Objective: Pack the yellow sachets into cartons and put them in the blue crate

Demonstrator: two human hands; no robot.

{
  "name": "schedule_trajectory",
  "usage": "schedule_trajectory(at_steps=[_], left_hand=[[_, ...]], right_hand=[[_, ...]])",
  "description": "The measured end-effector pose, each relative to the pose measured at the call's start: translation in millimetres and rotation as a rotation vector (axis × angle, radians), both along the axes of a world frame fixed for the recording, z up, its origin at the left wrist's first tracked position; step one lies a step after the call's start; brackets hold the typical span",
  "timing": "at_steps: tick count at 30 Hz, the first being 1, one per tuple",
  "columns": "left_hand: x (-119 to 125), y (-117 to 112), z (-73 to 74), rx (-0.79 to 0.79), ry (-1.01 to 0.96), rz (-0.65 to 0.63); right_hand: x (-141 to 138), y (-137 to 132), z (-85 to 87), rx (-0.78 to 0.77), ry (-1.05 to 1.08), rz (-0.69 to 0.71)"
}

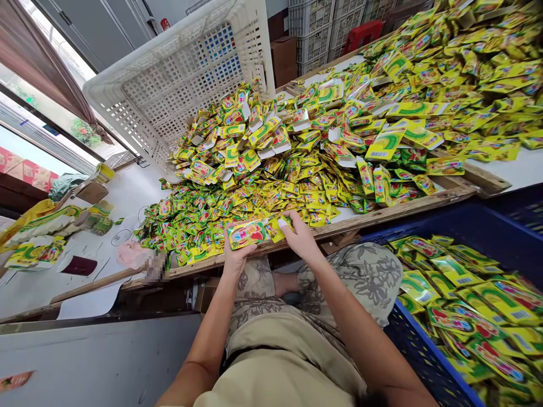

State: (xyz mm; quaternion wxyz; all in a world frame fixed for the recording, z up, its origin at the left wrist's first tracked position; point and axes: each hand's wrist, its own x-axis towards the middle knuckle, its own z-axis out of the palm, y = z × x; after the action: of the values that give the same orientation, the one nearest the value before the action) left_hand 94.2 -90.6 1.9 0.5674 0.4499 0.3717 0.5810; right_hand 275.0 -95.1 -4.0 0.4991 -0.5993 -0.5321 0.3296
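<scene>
My left hand [236, 253] is closed around a stack of small yellow-green sachets [247, 233], held at the table's near edge. My right hand [299, 234] lies just to the right of it, fingers curled over more sachets [278, 227] at the rim of the big pile [297, 169]. The pile of loose sachets and flat printed cartons [385, 144] covers most of the table in front of me. My knees in patterned trousers show below the hands.
A white plastic crate [178, 79] lies tipped on its side behind the pile. At my right, a blue crate [479, 232] holds filled yellow-green cartons [466, 305]. Wooden battens [382, 212] edge the table. Packaging and a dark red object [78, 265] lie far left.
</scene>
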Motion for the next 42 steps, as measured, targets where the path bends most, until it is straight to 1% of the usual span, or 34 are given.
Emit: schedule_trajectory(at_steps=[2,5,10,13,16,19,21,22,23,25,28,30,32,36,39,42], left_hand=[[0,-1,-0.3,-0.021,-0.013,0.011],[0,-1,-1.7,-0.004,-0.003,-0.005],[3,-4,-4.7,0.029,0.062,-0.103],[4,-7,-5.9,0.015,0.119,-0.162],[-1,-8,-5.0,-0.035,0.114,-0.279],[-9,-7,-1.9,-0.087,0.092,-0.474],[-9,-6,-0.8,-0.093,0.107,-0.540],[-8,-6,-1.1,-0.094,0.128,-0.529],[-5,-6,-2.0,-0.098,0.148,-0.488],[3,-8,-5.1,-0.115,0.150,-0.362],[16,-13,-10.1,-0.114,0.039,-0.184],[21,-16,-11.7,-0.100,0.001,-0.123],[24,-17,-12.0,-0.092,0.020,-0.079],[23,-16,-11.4,-0.097,0.071,-0.011],[21,-13,-10.5,-0.074,0.080,0.018],[19,-12,-9.7,-0.049,0.086,0.008]], right_hand=[[-1,0,-1.6,-0.006,-0.023,-0.016],[-2,-1,-0.4,-0.013,-0.070,-0.035],[-2,5,5.6,0.006,-0.135,-0.129],[-4,10,2.4,0.037,-0.157,-0.179],[-6,12,-4.7,0.065,-0.145,-0.206],[-7,10,-9.3,0.072,-0.150,-0.273],[-8,8,-9.5,0.075,-0.146,-0.326],[-9,7,-9.0,0.081,-0.138,-0.349],[-9,7,-8.2,0.092,-0.125,-0.372],[-12,6,-6.5,0.114,-0.089,-0.403],[-14,3,-3.8,0.142,-0.054,-0.384],[-14,0,-1.8,0.145,-0.067,-0.323],[-12,-2,1.0,0.139,-0.116,-0.247],[-5,-3,6.4,0.175,-0.236,-0.018],[3,-2,7.9,0.218,-0.149,0.145],[10,-4,9.5,0.203,-0.060,0.212]])
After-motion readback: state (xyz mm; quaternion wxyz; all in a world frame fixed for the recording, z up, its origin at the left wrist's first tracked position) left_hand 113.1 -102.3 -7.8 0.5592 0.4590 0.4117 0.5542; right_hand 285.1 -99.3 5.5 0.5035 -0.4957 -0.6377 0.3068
